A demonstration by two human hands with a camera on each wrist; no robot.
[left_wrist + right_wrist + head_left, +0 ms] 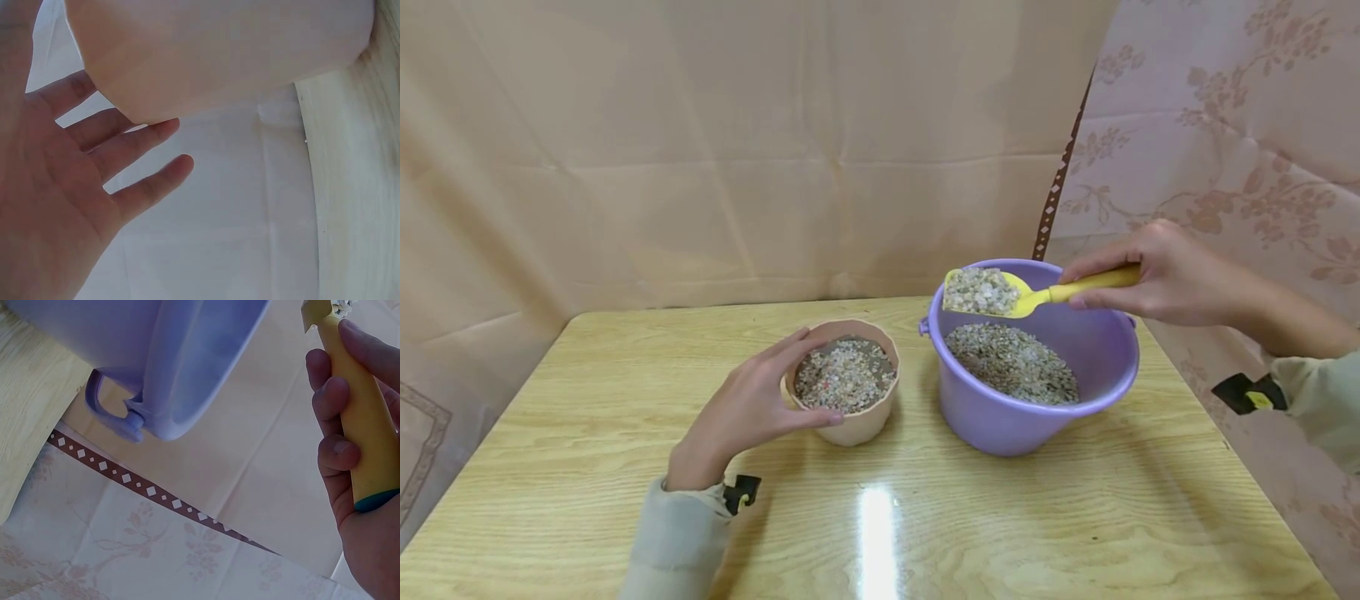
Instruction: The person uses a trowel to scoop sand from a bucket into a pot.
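My right hand grips the yellow handle of a small trowel. Its scoop carries a heap of pale gravel above the purple bucket. In the right wrist view, the fingers wrap round the handle, which ends in a green cap. Inside the bucket lies more gravel. To the left, a peach flowerpot stands upright on the table, holding mixed gravel. My left hand holds this pot by its rim, thumb on the near side and fingers along the far left.
The wood-grain table carries both containers, pot and bucket a short gap apart. A beige curtain hangs behind the table, and a floral cloth covers the right side. The bucket's handle lug juts toward the pot.
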